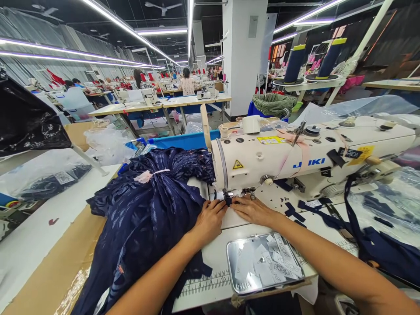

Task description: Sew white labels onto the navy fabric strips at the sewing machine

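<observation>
Under the head of a white sewing machine [259, 162] lies a small navy fabric piece [229, 200], mostly covered by fingers and the presser foot area. My left hand [210, 221] has its bent fingers closed on the piece's left side, close to the needle. From the right, my right hand [254, 211] pinches the other side with fingertips pressed together. A large gathered bundle of navy garments [157, 197], tied with a pale strip [144, 176], lies left of my left hand and touches the machine head.
In front of my right forearm sits a metal tray [231, 267] of printed white labels. Navy fabric scraps [293, 212] and strips lie right of the needle. Thread cones [295, 63] stand behind the machine. Cardboard [65, 262] edges the table at left. Other workers sit far back.
</observation>
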`<state>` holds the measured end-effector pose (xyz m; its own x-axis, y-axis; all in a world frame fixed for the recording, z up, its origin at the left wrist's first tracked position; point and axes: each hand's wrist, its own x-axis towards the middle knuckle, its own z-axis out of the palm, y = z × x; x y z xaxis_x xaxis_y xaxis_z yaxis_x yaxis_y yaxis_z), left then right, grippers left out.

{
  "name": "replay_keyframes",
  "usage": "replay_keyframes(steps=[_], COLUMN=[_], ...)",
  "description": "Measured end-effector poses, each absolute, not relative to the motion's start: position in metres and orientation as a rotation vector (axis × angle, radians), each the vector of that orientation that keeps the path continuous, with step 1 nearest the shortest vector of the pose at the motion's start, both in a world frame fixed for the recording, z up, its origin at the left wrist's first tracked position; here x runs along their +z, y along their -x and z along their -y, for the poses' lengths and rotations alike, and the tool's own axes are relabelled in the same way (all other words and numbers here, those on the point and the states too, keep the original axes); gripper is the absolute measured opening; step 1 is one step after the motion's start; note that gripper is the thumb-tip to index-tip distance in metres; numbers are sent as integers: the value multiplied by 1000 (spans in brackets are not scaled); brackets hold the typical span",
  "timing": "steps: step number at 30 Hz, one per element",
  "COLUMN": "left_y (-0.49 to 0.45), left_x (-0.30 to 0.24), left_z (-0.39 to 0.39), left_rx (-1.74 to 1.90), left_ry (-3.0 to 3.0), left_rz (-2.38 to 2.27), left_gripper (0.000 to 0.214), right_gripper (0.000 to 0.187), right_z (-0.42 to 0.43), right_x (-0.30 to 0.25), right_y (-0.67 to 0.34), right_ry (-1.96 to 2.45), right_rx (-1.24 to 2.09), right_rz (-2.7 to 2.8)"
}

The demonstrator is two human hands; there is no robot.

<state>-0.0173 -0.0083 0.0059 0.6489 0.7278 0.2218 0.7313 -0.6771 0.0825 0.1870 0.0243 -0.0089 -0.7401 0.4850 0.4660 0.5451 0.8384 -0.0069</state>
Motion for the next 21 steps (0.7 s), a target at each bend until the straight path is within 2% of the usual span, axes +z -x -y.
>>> replay_keyframes(steps=[13, 21], left_y=[16, 18], left_x=[5, 6], left_z=[4, -8], left_rx=[-368, -421], left_ry=[2819, 2836], left_rz=[1285, 1298], left_gripper=[41, 42], right_gripper=[27, 30], right_z=[-23, -26], right_x=[-10, -14], right_y=[-183, -184], right_ry=[825, 986], right_rx=[-276, -80], right_rz=[2606, 2574])
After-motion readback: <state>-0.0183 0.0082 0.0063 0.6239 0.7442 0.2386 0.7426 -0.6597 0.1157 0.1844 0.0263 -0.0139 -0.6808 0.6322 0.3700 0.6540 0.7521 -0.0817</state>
